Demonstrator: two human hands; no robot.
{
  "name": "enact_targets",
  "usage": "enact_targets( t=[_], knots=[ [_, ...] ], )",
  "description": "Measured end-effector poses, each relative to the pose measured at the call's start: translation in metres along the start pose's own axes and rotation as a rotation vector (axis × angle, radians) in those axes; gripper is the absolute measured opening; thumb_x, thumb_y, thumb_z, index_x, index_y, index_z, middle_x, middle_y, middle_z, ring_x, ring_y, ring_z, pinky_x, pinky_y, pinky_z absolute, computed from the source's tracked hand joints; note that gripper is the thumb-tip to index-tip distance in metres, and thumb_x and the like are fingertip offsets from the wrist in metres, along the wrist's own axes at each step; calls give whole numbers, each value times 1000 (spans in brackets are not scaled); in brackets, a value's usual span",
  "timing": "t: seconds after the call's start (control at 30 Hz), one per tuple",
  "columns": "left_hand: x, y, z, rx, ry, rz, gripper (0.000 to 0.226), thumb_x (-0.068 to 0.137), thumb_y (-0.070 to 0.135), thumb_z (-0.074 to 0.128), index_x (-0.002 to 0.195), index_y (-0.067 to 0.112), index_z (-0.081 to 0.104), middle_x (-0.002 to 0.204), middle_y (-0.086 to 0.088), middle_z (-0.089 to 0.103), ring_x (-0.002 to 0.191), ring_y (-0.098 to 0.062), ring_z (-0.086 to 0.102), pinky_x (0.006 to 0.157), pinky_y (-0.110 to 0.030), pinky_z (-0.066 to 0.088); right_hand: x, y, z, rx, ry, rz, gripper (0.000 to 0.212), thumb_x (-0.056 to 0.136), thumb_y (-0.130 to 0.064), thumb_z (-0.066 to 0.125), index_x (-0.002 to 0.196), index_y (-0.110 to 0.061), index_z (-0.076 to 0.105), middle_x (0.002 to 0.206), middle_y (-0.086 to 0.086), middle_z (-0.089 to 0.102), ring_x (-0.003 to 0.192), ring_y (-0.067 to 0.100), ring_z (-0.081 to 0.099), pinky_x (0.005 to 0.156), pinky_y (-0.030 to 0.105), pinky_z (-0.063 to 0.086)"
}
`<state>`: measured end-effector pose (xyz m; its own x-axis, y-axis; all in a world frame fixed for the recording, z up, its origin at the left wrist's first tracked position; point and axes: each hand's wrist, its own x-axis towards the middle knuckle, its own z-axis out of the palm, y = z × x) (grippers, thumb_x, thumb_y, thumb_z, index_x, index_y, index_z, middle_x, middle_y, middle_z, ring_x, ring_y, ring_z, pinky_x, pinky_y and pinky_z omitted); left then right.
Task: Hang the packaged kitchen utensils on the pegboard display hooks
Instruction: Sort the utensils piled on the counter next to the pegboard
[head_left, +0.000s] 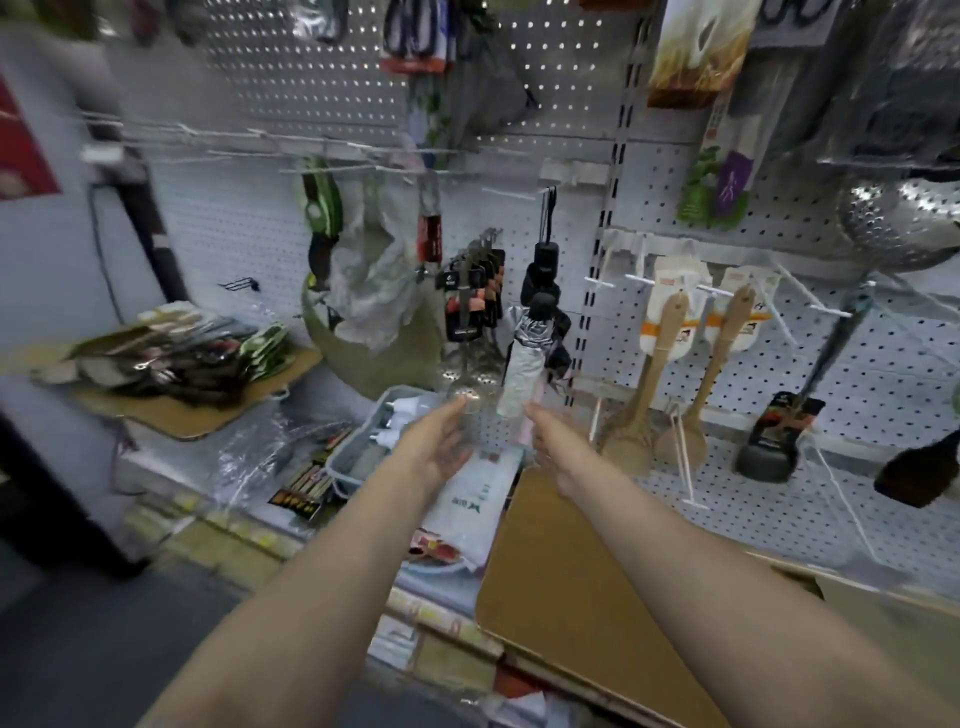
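Both my arms reach forward toward the pegboard (613, 88). My left hand (436, 447) and my right hand (550, 441) are on either side of a blurred, clear-wrapped metal utensil (475, 410) with a perforated round head; its black-carded top (462, 306) hangs among a row of the same packs on a hook. The fingers are spread, and the blur hides whether they touch the pack. Wooden spatulas (654, 374) on white cards hang to the right, and a black slotted turner (779, 431) farther right.
A pile of packaged utensils (171, 353) lies on cardboard on the left shelf. A grey tray (363, 457) and a white bag (467, 509) sit below my hands. A brown carton flap (571, 582) lies under my right arm. Folded umbrellas (535, 332) hang in the centre; a steel colander (898, 218) at right.
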<state>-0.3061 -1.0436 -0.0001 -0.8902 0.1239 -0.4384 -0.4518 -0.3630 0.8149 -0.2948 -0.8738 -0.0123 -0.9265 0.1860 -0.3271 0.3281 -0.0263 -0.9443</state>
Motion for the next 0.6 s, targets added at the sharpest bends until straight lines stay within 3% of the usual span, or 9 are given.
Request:
enact_targets(
  t=[0.03,0.1,0.2,0.23,0.3,0.37,0.5,0.6],
  knots=[
    [-6,3,-16,13,16,15,53,96,32,66,134,-2,55,150,-20,47,129,-35,51,86,-34,51,-4,0,18,-10,-20,6,56,99,-47,60,147,-21,46,150,8,50,131,27,50,96,35,45],
    [-15,13,-52,18,84,44,45,94,33,69,130,8,58,151,-14,47,134,-27,49,95,-38,50,-11,-1,53,-24,-37,38,66,97,-49,62,151,-15,44,153,17,46,137,36,48,106,44,48],
    [-23,29,-105,-9,109,36,32,93,35,70,117,15,64,159,-22,32,149,-35,29,111,-39,41,-17,-1,105,-4,-102,73,62,97,-47,64,147,-14,46,151,8,47,136,30,47,103,38,44],
    [-26,35,-121,-22,136,32,27,94,36,69,112,16,65,157,-23,34,147,-35,31,111,-39,41,-21,-1,123,0,-129,81,62,97,-46,64,147,-13,46,149,7,47,137,28,46,103,38,42],
    [-35,46,-151,-44,193,45,28,95,37,67,116,18,64,150,-9,51,138,-24,46,94,-34,49,-30,-2,161,17,-175,97,57,98,-41,63,145,-12,46,139,3,50,134,25,48,101,38,41],
    [-41,58,-181,-62,201,71,26,97,35,65,117,19,62,141,-2,56,136,-20,48,83,-32,50,-32,-1,201,-7,-199,107,58,96,-44,65,144,-16,47,143,3,49,133,24,48,99,37,41],
    [-46,84,-249,-138,240,88,28,93,31,70,114,14,61,145,-11,52,136,-26,49,104,-43,50,-38,-6,282,-38,-211,103,59,96,-43,66,144,-14,49,152,11,46,138,28,44,110,40,40],
    [-48,112,-307,-180,287,113,41,92,33,71,126,13,60,147,-13,51,134,-26,50,101,-43,52,-40,-9,349,-46,-262,103,58,94,-44,67,143,-18,51,150,10,48,134,27,46,99,38,40]
  ],
)
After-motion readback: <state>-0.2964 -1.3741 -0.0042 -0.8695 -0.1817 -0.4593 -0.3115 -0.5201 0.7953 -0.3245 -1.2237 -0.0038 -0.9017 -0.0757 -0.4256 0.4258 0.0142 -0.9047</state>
